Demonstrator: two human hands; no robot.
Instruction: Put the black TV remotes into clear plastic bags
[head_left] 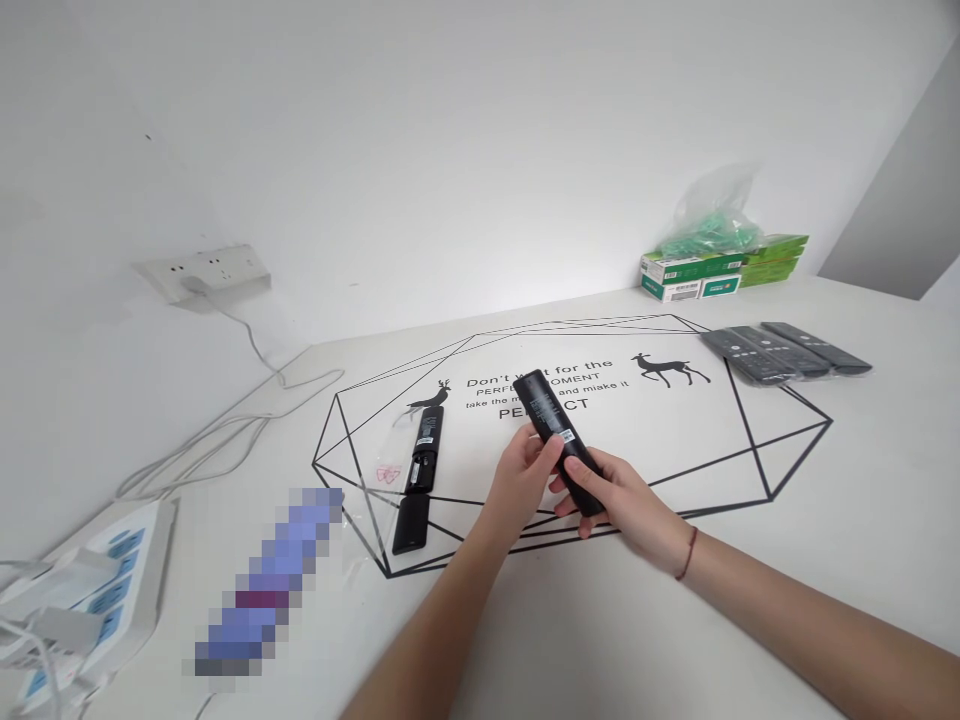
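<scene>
Both my hands hold one black remote control (550,415) above the white table, its back side with a printed label turned up and its far end tilted away. My right hand (619,500) wraps the lower half, thumb on top. My left hand (523,475) grips the middle from the left with its thumb pressed on the back. To the left on the table lies a second black remote (425,450) with its back open, and its loose cover (411,523) lies just below it.
A white mat printed with black lines, deer and text (757,425) covers the table. Three black remotes (784,352) lie at the right. Green boxes with a plastic bag (720,262) stand at the back. A power strip (90,590), cables and a wall socket (202,270) are at the left.
</scene>
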